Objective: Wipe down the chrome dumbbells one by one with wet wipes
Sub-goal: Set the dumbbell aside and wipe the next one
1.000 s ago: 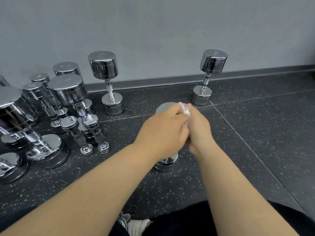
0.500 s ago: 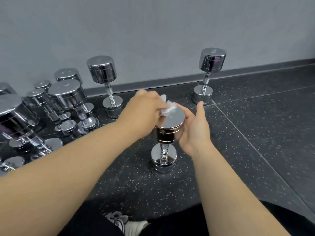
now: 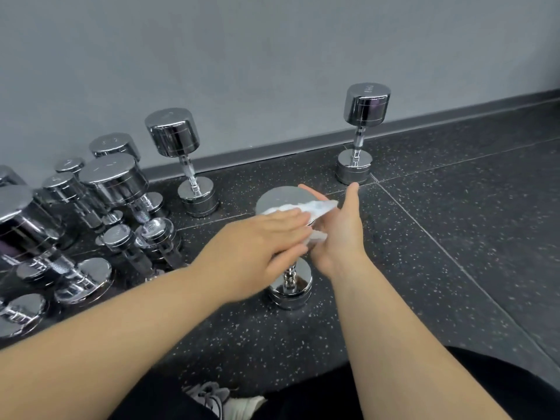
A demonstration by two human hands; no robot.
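Observation:
A chrome dumbbell [image 3: 290, 286] stands upright on the dark speckled floor in the middle of the head view. A white wet wipe [image 3: 315, 207] lies across its flat top end. My left hand [image 3: 257, 247] presses the wipe onto the top with straight fingers and hides the near side of the upper head. My right hand [image 3: 339, 228] cups the right side of that upper head, thumb up, fingers wrapped behind it. The handle and lower head show below my hands.
Several chrome dumbbells [image 3: 115, 183] crowd the floor at the left, most upright. One more [image 3: 185, 165] stands near the grey wall's baseboard, another [image 3: 362, 131] at the back right. My shoe [image 3: 221, 401] and dark trousers fill the bottom edge.
My left hand has flattened and slid the wipe from the left edge across the dumbbell's top. My right hand keeps its hold on the upper head.

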